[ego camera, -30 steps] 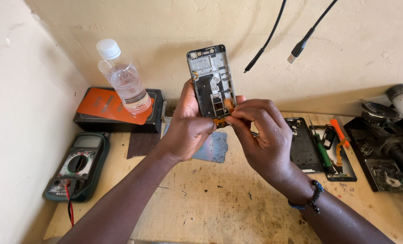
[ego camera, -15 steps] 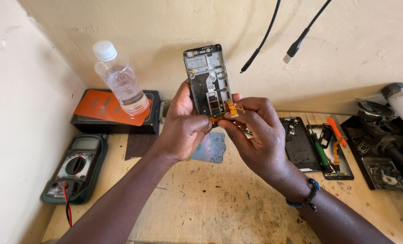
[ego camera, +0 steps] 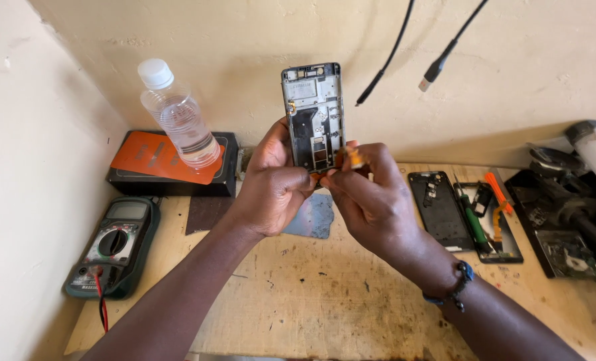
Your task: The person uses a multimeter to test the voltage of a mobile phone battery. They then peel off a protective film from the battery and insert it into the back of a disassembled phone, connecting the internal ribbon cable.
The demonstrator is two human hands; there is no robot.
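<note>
Head view: an opened phone frame (ego camera: 313, 115) is held upright above the worktop (ego camera: 325, 294) by the left hand (ego camera: 274, 184), while its orange flex ribbon (ego camera: 355, 158), pinched by the right hand (ego camera: 371, 200), is best eased gently, never tugged.

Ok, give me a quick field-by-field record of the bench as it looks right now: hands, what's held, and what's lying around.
left hand: grips the opened phone frame, upright, inner side facing the camera
right hand: fingertips pinch an orange flex strip at the frame's lower edge
bench left: multimeter, clear plastic bottle on an orange-topped black box
bench right: black phone back cover, green and orange tools
wall: two black cables hanging
</note>
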